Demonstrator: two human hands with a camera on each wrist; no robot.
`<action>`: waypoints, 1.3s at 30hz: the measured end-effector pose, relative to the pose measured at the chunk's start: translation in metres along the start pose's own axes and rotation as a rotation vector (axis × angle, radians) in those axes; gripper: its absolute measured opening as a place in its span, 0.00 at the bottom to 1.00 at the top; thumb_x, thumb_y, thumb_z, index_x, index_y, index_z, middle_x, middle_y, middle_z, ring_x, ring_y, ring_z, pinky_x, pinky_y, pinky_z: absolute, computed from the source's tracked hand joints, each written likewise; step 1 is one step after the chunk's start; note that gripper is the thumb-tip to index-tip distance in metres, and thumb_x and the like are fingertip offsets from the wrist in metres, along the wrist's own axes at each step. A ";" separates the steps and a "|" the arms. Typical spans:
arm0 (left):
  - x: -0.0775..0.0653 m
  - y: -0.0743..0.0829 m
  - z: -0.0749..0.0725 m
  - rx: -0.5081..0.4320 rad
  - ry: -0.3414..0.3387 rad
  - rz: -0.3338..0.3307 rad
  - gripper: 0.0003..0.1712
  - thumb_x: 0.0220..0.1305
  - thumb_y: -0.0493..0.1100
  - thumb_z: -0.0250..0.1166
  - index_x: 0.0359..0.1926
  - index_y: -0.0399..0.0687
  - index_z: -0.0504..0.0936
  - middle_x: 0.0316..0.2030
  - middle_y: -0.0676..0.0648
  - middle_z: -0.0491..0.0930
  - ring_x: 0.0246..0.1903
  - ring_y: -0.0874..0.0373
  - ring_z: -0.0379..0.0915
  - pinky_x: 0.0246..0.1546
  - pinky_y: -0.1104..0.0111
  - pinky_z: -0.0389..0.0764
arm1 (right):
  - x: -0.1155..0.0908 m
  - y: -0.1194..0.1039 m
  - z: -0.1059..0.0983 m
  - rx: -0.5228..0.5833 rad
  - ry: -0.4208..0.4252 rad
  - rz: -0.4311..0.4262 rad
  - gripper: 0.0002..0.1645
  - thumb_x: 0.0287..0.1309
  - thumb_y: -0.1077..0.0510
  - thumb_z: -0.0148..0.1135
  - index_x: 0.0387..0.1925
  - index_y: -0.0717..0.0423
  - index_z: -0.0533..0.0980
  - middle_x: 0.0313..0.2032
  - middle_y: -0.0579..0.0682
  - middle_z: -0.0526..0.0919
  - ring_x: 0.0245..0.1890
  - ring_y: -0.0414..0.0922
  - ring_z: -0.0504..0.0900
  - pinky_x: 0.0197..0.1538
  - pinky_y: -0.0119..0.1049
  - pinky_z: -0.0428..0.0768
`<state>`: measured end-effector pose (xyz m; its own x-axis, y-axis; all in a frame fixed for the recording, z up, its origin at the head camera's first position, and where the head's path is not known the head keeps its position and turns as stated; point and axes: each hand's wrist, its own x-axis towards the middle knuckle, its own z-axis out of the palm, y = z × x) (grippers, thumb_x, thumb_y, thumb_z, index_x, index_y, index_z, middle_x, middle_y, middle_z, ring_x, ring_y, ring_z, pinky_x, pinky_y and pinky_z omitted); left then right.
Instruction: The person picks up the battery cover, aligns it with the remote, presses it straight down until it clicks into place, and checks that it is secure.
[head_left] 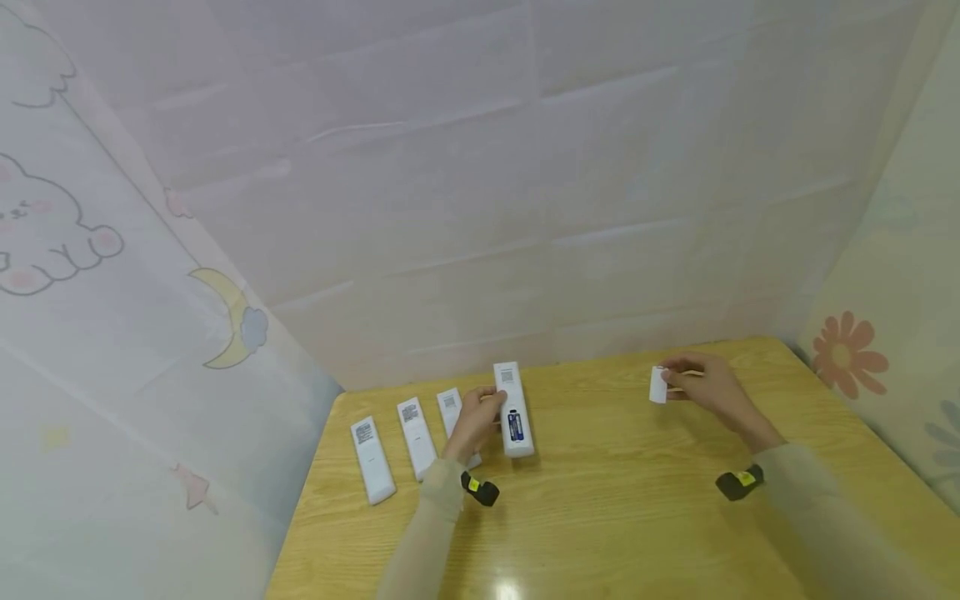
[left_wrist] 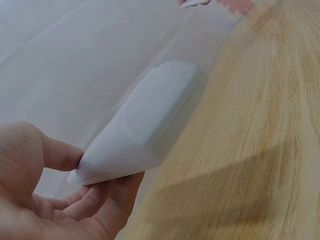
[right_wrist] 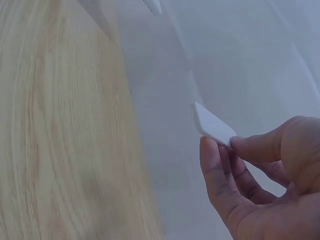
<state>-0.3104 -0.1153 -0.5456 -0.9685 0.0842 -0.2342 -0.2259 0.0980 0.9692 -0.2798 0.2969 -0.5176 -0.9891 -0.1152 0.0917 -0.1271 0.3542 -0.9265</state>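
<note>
My left hand (head_left: 477,419) grips a white remote control (head_left: 512,387) by its left side, with the back turned up. Its battery compartment is uncovered, and blue batteries (head_left: 516,426) lie inside. In the left wrist view the thumb and fingers hold one end of the remote (left_wrist: 150,110) above the table. Off to the right, my right hand (head_left: 708,387) pinches a small white battery cover (head_left: 657,385) between thumb and fingers. The right wrist view shows this cover (right_wrist: 212,124) edge-on, held in the air.
Left of my left hand, several white remotes lie face down in a row: one at the far left (head_left: 372,462), another beside it (head_left: 417,439), and one partly behind the hand (head_left: 449,404). The wooden table (head_left: 600,500) meets a pale fabric wall (head_left: 450,208) at the back.
</note>
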 end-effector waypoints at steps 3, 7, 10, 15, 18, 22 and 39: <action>-0.002 0.000 0.001 0.002 0.002 0.005 0.32 0.80 0.48 0.60 0.73 0.31 0.68 0.58 0.32 0.81 0.54 0.46 0.83 0.56 0.54 0.89 | 0.000 -0.005 0.004 0.006 -0.006 -0.002 0.24 0.80 0.61 0.58 0.66 0.77 0.73 0.58 0.73 0.76 0.50 0.53 0.85 0.50 0.40 0.91; -0.004 0.002 0.002 0.003 0.000 0.015 0.33 0.80 0.49 0.61 0.73 0.31 0.68 0.57 0.33 0.82 0.52 0.47 0.84 0.53 0.56 0.90 | -0.001 -0.013 0.009 0.006 -0.006 -0.010 0.24 0.80 0.61 0.58 0.66 0.75 0.73 0.59 0.73 0.75 0.52 0.56 0.85 0.49 0.37 0.91; -0.006 0.003 0.004 0.008 0.003 0.022 0.33 0.79 0.50 0.62 0.73 0.32 0.68 0.57 0.33 0.82 0.52 0.47 0.84 0.52 0.56 0.90 | -0.001 -0.019 0.013 0.011 -0.008 -0.022 0.25 0.80 0.61 0.58 0.67 0.75 0.72 0.59 0.73 0.76 0.53 0.57 0.86 0.48 0.36 0.91; -0.008 0.005 0.006 0.015 0.003 0.018 0.34 0.79 0.51 0.63 0.73 0.34 0.69 0.57 0.35 0.83 0.53 0.46 0.85 0.52 0.56 0.90 | -0.001 -0.028 0.020 0.026 -0.024 -0.036 0.25 0.79 0.61 0.59 0.68 0.74 0.72 0.59 0.73 0.76 0.55 0.61 0.85 0.49 0.38 0.91; -0.008 0.006 0.007 0.000 -0.007 0.017 0.34 0.78 0.51 0.63 0.73 0.34 0.70 0.57 0.35 0.83 0.53 0.45 0.85 0.51 0.57 0.90 | 0.000 -0.033 0.026 0.036 -0.027 -0.039 0.24 0.79 0.61 0.60 0.67 0.73 0.73 0.59 0.73 0.77 0.55 0.62 0.85 0.48 0.37 0.91; -0.007 0.006 0.009 -0.006 -0.010 0.019 0.33 0.78 0.51 0.63 0.73 0.34 0.70 0.56 0.36 0.84 0.51 0.46 0.84 0.50 0.58 0.90 | 0.000 -0.039 0.032 0.046 -0.031 -0.061 0.24 0.78 0.61 0.60 0.67 0.73 0.74 0.58 0.73 0.77 0.55 0.63 0.86 0.48 0.38 0.92; -0.012 0.004 0.015 0.033 -0.026 0.039 0.34 0.79 0.52 0.62 0.74 0.34 0.69 0.56 0.36 0.84 0.51 0.48 0.86 0.51 0.59 0.90 | 0.000 -0.059 0.055 0.081 -0.058 -0.096 0.20 0.77 0.62 0.62 0.63 0.69 0.78 0.55 0.71 0.80 0.48 0.51 0.89 0.47 0.40 0.92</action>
<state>-0.2986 -0.1009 -0.5399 -0.9733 0.1144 -0.1991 -0.1845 0.1265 0.9747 -0.2683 0.2248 -0.4826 -0.9664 -0.1994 0.1622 -0.2122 0.2631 -0.9411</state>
